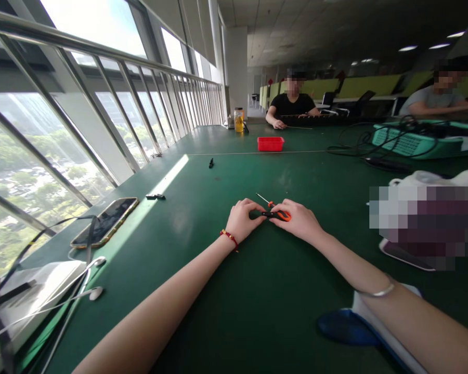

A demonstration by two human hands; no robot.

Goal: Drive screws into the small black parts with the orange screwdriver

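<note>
In the head view, my right hand [296,218] is closed around an orange-and-black hand tool [284,215] that looks like small pliers; the fingers cover much of it. My left hand [244,217] pinches at the tool's dark end, with thumb and forefinger nearly meeting the right fingers. Whether a small part sits between them, I cannot tell. Just beyond the right fingertips is a screwdriver [264,198] with a thin metal shaft and an orange handle. Two small black pieces, one [211,163] farther off and one [156,197] to the left, lie on the green table [203,249].
Ahead stands a red tray [270,144]; behind it is a jar [238,120]. A phone [106,222] and earphones [96,293] lie left. At right are a teal basket [405,139] with cables and a blurred-out bundle. Two people [292,105] sit across; a railing [140,88] runs left.
</note>
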